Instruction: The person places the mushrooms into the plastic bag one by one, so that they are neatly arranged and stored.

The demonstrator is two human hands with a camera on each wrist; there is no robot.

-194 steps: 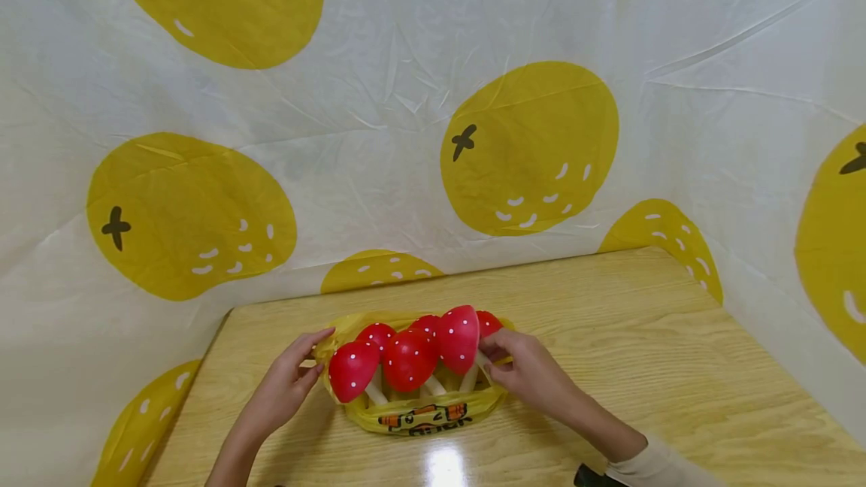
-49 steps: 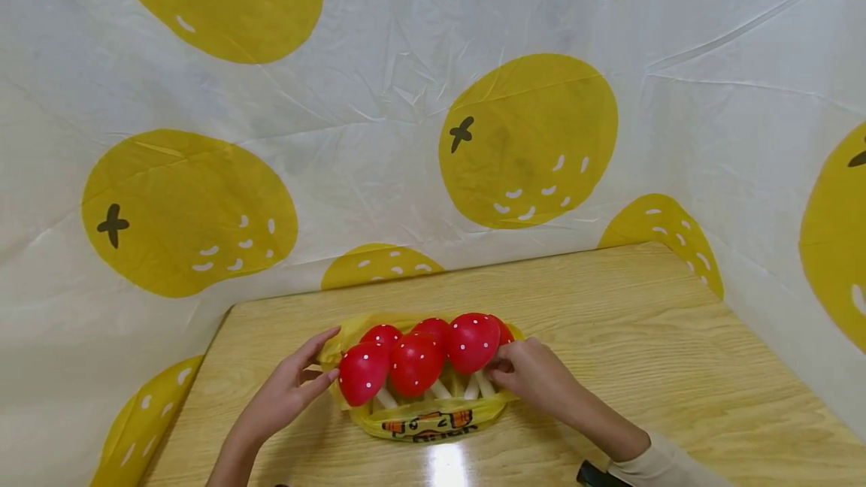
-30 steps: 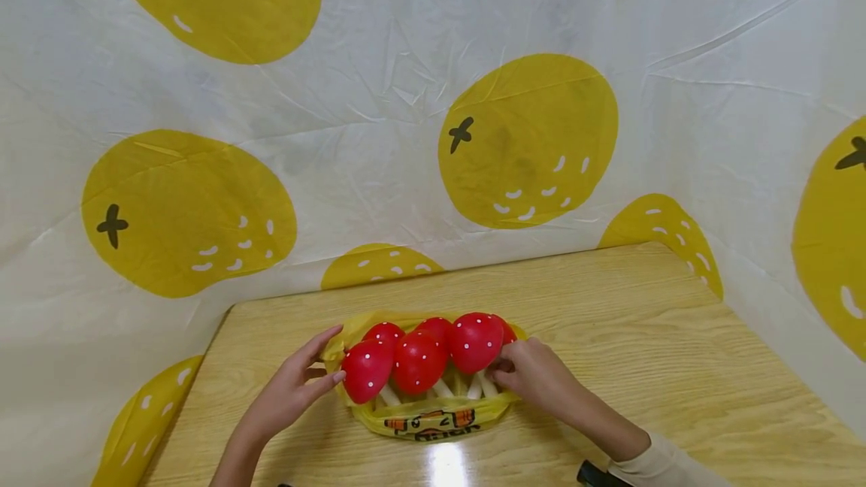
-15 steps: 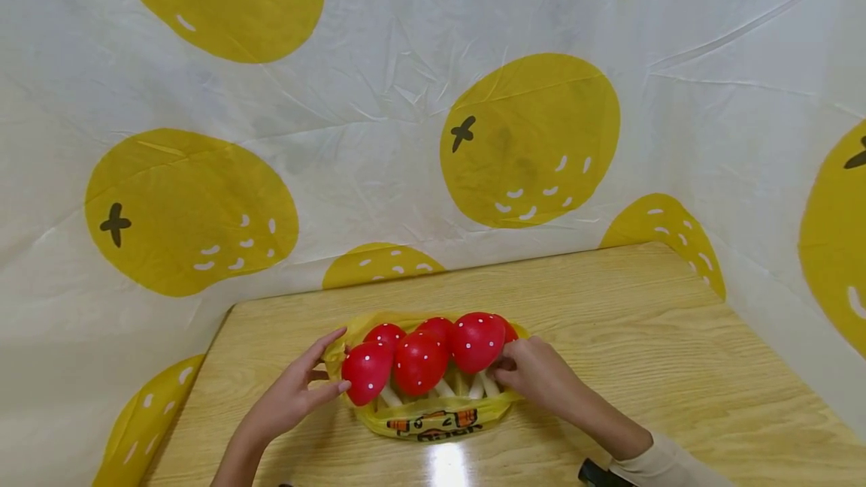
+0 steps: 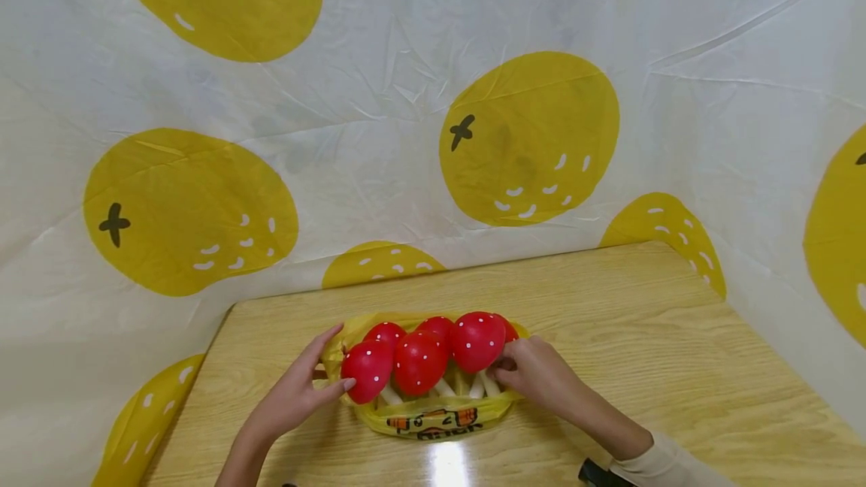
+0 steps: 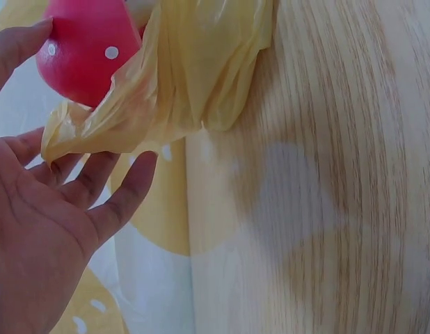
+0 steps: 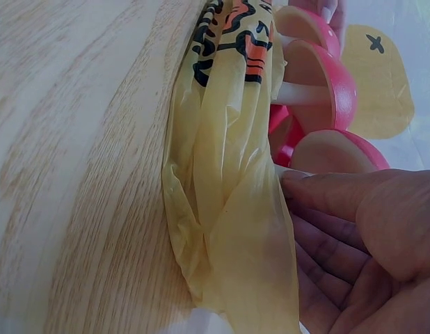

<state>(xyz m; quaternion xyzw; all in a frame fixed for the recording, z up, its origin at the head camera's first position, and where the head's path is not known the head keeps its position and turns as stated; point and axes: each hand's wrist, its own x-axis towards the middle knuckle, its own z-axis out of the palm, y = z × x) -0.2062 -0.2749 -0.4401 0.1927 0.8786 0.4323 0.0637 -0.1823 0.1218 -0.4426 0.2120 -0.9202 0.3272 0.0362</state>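
A yellow plastic bag [image 5: 499,406] with a printed cartoon face lies on the table, its mouth facing up. Several toy mushrooms [image 5: 421,361] with red, white-dotted caps and pale stems stick out of it. At the right end, my right hand [image 5: 541,376] pinches the stem of one mushroom [image 5: 477,340] just under its cap; the bag partly hides those fingers in the right wrist view. My left hand [image 5: 294,397] is at the other end, thumb touching the leftmost cap [image 5: 367,370]. Its other fingers spread loosely along the outside of the bag [image 6: 173,76].
The wooden table [image 5: 609,307] extends behind the bag and to its right. A white cloth with yellow fruit prints [image 5: 379,171] hangs along the back and sides. Below the right sleeve [image 5: 663,464] a black object [image 5: 598,474] shows at the frame's bottom edge.
Since the oldest frame, the mushroom at my right hand has gone from tilted to lower, beside its neighbour. My left thumb has moved onto the leftmost cap. The last half second shows little movement.
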